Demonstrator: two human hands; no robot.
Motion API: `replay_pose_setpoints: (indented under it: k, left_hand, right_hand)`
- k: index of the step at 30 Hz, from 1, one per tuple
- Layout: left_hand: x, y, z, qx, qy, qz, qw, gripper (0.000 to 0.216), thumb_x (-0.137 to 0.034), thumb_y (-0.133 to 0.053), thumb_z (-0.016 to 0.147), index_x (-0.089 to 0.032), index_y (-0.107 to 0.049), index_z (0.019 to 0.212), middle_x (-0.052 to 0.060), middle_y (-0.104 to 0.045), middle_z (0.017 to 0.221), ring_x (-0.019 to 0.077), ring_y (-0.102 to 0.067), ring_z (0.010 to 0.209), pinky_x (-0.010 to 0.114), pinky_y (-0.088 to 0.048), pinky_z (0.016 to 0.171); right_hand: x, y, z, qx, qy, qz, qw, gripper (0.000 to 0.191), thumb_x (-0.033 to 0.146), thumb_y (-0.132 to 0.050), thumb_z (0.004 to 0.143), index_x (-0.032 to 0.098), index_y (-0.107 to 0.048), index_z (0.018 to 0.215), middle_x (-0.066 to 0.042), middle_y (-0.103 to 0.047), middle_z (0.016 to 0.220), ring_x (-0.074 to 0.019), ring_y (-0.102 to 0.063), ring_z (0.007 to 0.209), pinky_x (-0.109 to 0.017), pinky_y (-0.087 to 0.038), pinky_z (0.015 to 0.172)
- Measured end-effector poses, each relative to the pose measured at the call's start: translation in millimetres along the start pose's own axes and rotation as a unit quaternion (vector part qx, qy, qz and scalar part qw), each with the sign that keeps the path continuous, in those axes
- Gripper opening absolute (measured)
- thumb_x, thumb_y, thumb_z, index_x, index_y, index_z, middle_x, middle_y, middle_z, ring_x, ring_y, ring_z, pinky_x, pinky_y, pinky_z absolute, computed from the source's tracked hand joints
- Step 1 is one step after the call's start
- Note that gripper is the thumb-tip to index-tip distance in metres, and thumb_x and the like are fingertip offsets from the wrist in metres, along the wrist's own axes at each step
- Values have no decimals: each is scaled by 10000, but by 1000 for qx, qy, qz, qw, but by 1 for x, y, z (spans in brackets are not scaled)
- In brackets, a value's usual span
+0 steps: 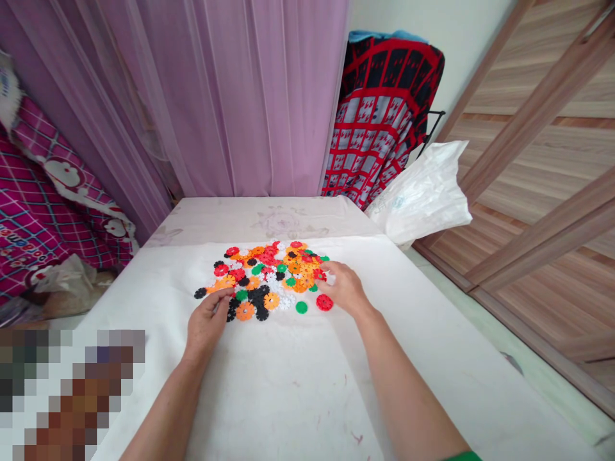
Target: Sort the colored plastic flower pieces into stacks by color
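A heap of flat plastic snowflake discs (pixel 269 275) in orange, red, black, green and white lies spread on a white table (pixel 298 384). My left hand (pixel 207 320) rests at the heap's near left edge, fingers curled and pinching an orange disc (pixel 221 283). My right hand (pixel 343 287) sits at the heap's right edge, fingers bent onto a red disc (pixel 319 274). A loose red disc (pixel 324 302) and a green disc (pixel 301 307) lie just beside the right hand.
Purple curtains (pixel 230 96) hang behind the table. A red and black checked cloth (pixel 384 115) hangs at the back right, with a white plastic bag (pixel 425 195) beside it. Pink patterned bedding (pixel 43 211) lies left. Wooden panels (pixel 542 166) line the right.
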State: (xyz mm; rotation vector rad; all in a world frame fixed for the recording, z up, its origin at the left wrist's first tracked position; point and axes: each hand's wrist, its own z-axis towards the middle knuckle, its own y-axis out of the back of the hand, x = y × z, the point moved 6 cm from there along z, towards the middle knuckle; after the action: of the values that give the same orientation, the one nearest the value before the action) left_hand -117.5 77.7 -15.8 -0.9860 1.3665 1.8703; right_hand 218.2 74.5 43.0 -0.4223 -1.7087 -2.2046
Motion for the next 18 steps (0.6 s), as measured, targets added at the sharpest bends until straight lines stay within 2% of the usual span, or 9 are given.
replay_pose_setpoints:
  k: [3, 8, 12, 18]
  left_hand:
    - [-2, 0, 0, 2, 8, 5, 1000, 358, -462, -501, 789, -266, -727, 985, 17, -748, 1064, 227, -666, 1022, 363, -494, 947]
    - [-6, 2, -1, 3, 24, 3, 1000, 353, -456, -497, 783, -276, -729, 979, 8, -745, 1086, 228, -659, 1051, 357, -498, 939]
    - [-7, 2, -1, 1, 19, -2, 1000, 346, -441, -498, 784, -270, -731, 974, 10, -744, 1093, 225, -660, 1049, 361, -492, 952]
    - [-6, 2, -1, -5, 10, -9, 1000, 345, -449, -507, 785, -258, -729, 968, 19, -748, 1078, 222, -666, 1030, 353, -497, 939]
  right_hand:
    - [-14, 13, -5, 37, -9, 43, 998, 366, 265, -657, 741, 237, -639, 1105, -28, -690, 1099, -175, -630, 928, -291, -459, 831]
    - [-9, 2, -20, 151, -7, 0, 988, 432, 247, -678, 711, 250, -631, 1141, -8, -709, 1021, -160, -647, 881, -247, -452, 772]
    - [-4, -5, -25, 160, 15, -34, 986, 456, 258, -648, 742, 229, -606, 1196, -47, -693, 1109, -182, -641, 957, -258, -444, 811]
    - [-1, -7, -27, 155, 61, -53, 985, 387, 229, -616, 751, 225, -631, 1137, -64, -662, 1163, -202, -600, 1057, -267, -428, 866]
